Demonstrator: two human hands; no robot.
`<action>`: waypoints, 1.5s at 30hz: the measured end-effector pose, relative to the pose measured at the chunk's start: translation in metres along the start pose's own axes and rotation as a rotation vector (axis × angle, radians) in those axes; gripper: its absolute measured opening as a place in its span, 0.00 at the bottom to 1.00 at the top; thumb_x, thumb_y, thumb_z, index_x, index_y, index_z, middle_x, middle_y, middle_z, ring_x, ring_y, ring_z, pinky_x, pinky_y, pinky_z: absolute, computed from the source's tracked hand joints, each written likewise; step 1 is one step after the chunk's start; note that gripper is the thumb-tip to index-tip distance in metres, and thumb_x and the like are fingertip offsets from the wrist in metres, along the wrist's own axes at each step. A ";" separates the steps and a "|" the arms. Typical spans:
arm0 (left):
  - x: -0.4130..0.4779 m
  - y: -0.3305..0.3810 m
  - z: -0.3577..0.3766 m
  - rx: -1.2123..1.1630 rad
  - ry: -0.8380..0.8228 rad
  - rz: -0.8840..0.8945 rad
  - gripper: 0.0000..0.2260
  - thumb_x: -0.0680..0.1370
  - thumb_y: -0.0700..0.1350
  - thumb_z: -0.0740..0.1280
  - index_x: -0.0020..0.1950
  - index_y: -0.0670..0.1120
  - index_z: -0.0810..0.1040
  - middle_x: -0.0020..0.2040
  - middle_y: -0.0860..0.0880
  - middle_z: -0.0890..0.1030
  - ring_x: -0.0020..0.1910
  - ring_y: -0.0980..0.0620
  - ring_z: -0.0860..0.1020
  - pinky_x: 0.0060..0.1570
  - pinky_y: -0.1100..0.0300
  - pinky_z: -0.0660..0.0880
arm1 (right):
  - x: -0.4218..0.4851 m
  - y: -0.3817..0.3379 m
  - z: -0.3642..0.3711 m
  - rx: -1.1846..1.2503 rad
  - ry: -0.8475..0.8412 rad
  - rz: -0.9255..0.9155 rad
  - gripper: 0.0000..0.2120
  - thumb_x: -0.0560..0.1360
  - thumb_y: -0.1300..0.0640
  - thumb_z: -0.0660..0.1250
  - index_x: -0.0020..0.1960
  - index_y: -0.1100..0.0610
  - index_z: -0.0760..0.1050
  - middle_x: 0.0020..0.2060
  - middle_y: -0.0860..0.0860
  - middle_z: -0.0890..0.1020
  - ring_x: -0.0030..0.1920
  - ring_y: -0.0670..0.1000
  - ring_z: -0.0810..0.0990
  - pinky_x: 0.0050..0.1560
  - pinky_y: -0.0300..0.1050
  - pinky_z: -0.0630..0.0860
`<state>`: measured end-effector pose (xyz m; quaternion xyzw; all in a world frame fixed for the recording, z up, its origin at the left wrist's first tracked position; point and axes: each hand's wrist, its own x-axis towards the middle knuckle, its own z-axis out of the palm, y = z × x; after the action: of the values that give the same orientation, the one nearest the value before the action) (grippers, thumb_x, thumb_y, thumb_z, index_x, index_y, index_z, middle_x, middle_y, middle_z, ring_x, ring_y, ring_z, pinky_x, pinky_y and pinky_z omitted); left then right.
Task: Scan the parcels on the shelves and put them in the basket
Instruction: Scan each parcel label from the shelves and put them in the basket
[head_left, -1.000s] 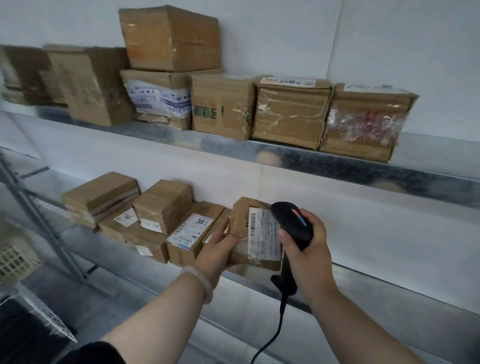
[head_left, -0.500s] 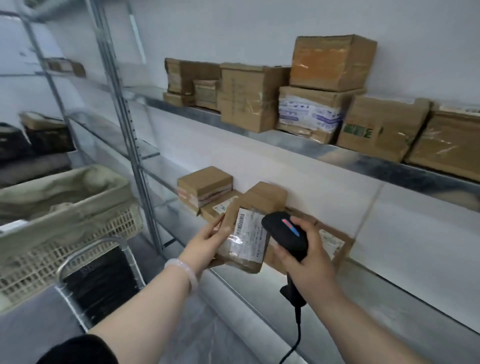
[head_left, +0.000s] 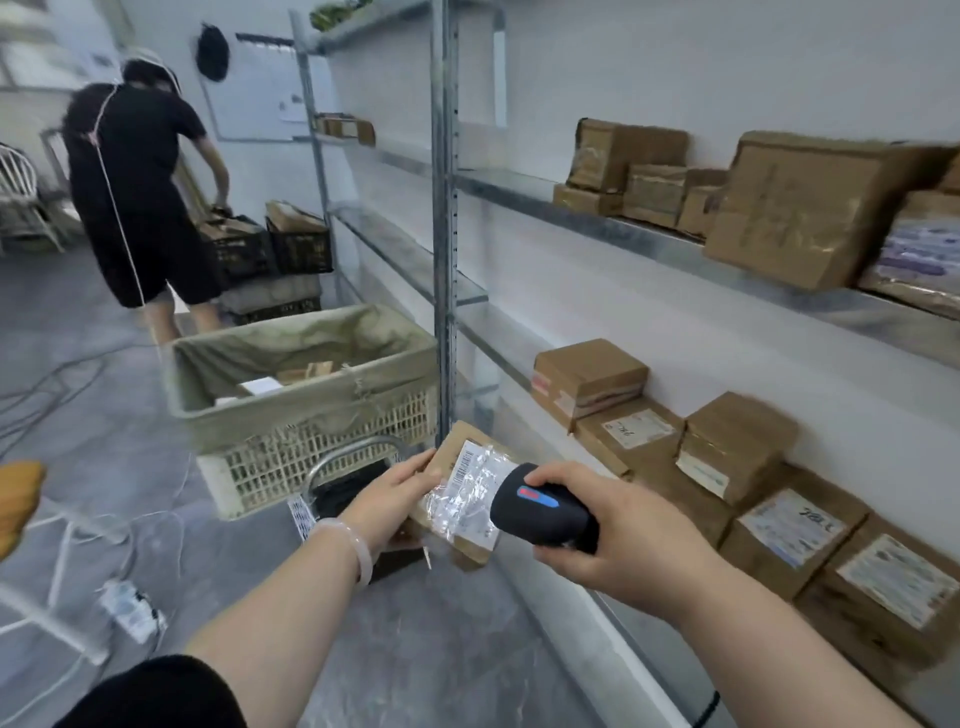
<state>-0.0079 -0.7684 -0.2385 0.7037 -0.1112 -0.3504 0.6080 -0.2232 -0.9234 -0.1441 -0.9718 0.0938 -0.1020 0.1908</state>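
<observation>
Holding a small brown cardboard parcel (head_left: 457, 499) in front of the shelving, the left hand (head_left: 395, 493) has its fingers clamped on the parcel's left edge. The parcel carries a white barcode label under shiny, crinkled clear tape and sits tilted, off the shelf, near and to the right of the lined basket (head_left: 311, 410). The right hand (head_left: 602, 525) has its fingers wrapped tight around a black scanner (head_left: 540, 512), its head just beside the label. Since the earlier frame the view has swung left: the basket now sits centre, another person (head_left: 140, 176) shows far left, and the parcel is nearer the basket.
</observation>
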 end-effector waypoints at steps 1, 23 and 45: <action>0.001 -0.004 -0.011 -0.011 0.015 -0.004 0.18 0.74 0.54 0.71 0.64 0.64 0.77 0.58 0.50 0.84 0.53 0.45 0.82 0.43 0.51 0.81 | 0.006 -0.007 0.001 -0.026 -0.014 -0.015 0.26 0.69 0.41 0.70 0.62 0.32 0.61 0.53 0.32 0.78 0.52 0.39 0.75 0.41 0.27 0.68; 0.042 -0.021 -0.121 -0.151 0.101 -0.037 0.12 0.80 0.50 0.67 0.60 0.64 0.79 0.48 0.52 0.86 0.44 0.50 0.81 0.42 0.56 0.77 | 0.107 -0.080 0.033 -0.044 -0.147 -0.108 0.26 0.69 0.41 0.71 0.63 0.33 0.62 0.48 0.33 0.78 0.43 0.37 0.75 0.41 0.32 0.72; 0.182 0.069 -0.152 -0.440 0.423 0.028 0.10 0.81 0.54 0.65 0.62 0.56 0.77 0.55 0.48 0.85 0.54 0.45 0.83 0.53 0.36 0.79 | 0.369 -0.008 0.135 0.763 0.029 0.079 0.23 0.70 0.53 0.76 0.57 0.36 0.70 0.49 0.35 0.80 0.48 0.33 0.77 0.47 0.31 0.72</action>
<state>0.2393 -0.7727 -0.2370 0.6108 0.0867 -0.2035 0.7602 0.1648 -0.9498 -0.2034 -0.8251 0.0894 -0.1357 0.5411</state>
